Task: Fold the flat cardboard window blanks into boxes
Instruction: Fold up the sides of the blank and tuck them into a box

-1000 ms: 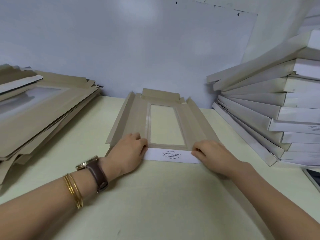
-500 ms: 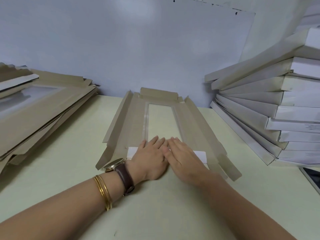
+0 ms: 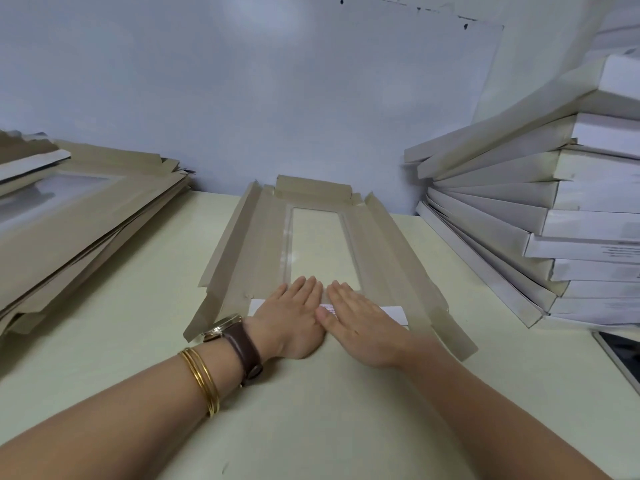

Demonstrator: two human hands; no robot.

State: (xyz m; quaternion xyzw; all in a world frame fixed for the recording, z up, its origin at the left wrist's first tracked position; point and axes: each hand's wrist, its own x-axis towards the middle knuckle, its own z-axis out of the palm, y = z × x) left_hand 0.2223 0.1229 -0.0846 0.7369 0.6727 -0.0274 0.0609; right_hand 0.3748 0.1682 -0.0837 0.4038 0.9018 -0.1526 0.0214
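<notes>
Soft, cool, even light fills the view, with no hard shadows. High above the flat brown cardboard window blank (image 3: 259, 251), a pale hazy bright patch lies on the bluish-white wall (image 3: 173, 81). A thin sheen runs down the clear film (image 3: 286, 244) at the blank's window edge. Left of the blank, the pile of brown cardboard sheets (image 3: 69, 230) casts a dim soft shadow on the cream table (image 3: 138, 323). Right of it, the stack of white folded boxes (image 3: 519, 188) bows and leans with wide-angle distortion; its small print is too smeared to read.
</notes>
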